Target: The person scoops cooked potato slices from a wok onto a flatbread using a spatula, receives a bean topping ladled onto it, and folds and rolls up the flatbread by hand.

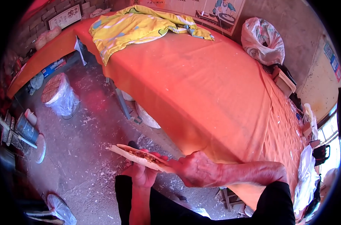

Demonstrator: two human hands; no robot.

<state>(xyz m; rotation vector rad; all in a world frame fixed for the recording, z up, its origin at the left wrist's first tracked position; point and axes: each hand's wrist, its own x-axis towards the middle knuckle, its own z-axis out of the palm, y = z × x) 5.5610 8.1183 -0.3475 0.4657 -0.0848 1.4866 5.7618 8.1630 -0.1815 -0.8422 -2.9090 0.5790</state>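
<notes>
A folded flatbread (138, 157) with a brown, crumbly filling showing along its open side is held above the floor, near the front edge of the orange-covered table (185, 86). My left hand (144, 174) supports it from below, fingers partly hidden behind the bread. At the bread's right end, my right hand (198, 168) is closed, with its fingers bent at the bread's edge. My right forearm reaches in from the right, over the cloth's near edge.
A yellow patterned cloth (133, 30) lies on the table's far end. A plastic-wrapped stool (61, 95) stands on the floor at left, with buckets (27, 125) nearer. A plastic bag (263, 41) sits at the back right. White scraps litter the floor.
</notes>
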